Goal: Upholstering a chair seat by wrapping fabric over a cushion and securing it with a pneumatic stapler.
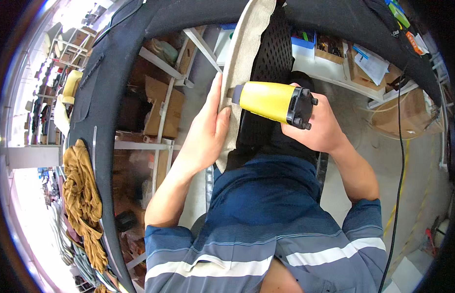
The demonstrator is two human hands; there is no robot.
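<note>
A panel with a beige fabric cover (pixel 243 41) stands on edge above my lap, its black perforated backing (pixel 272 56) facing right. My left hand (pixel 205 134) grips the fabric side, fingers along the outer face and thumb over the near edge. In my right hand (pixel 323 124) is a yellow staple gun (pixel 266 101) with a black end cap. Its narrow nose points left and meets the fabric edge just above my left thumb. The gun's handle is hidden beneath its body and my fingers.
A black padded work surface (pixel 103 141) curves round the left and far sides, with a crumpled brown cloth (pixel 81 190) on it. Cardboard (pixel 166 105) sits on a shelf below. Blue bin (pixel 303 44) and papers (pixel 371 66) lie far right. A black cord (pixel 399 161) hangs at right.
</note>
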